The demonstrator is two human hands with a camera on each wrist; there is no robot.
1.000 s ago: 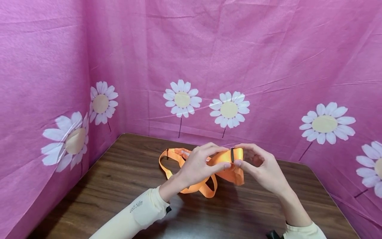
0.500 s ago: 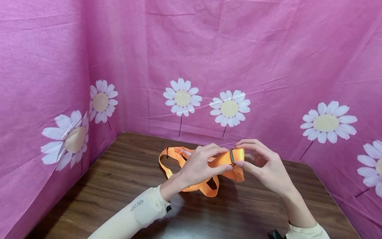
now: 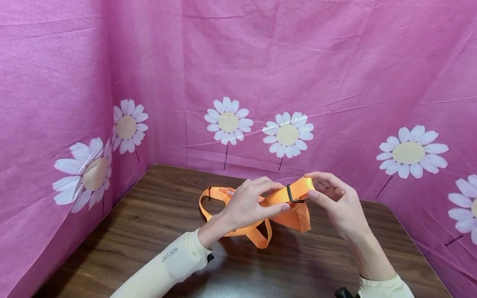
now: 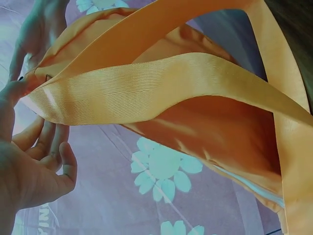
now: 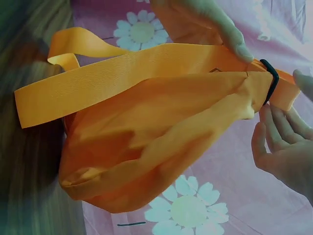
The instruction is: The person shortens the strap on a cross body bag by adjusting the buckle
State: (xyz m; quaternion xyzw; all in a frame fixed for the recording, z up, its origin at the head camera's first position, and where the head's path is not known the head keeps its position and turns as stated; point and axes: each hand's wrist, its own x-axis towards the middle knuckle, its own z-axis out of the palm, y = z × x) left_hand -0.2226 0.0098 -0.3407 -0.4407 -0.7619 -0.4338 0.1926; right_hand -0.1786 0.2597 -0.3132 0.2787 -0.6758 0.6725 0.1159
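Note:
An orange fabric bag [image 5: 146,142] with a wide orange webbing strap [image 3: 275,198] is held up over the table. My left hand [image 3: 247,203] pinches the strap between thumb and fingers, just left of a black strap slider [image 3: 289,193]. On the slider's other side, my right hand [image 3: 340,207] pinches the folded end of the strap, which sticks out as a short loop. In the right wrist view the bag's body hangs below the strap. A pale zipper [image 4: 252,186] runs along its edge in the left wrist view.
More of the strap loops down onto the dark wooden table [image 3: 179,207] at left, with a second black fitting [image 3: 209,193] on it. A pink cloth [image 3: 316,62] printed with white daisies stands behind and along both sides.
My right hand has moved slightly right and pulled the strap loop longer beyond the slider. The slider now stands tilted, its frame showing more. My left hand has stayed nearly in place.

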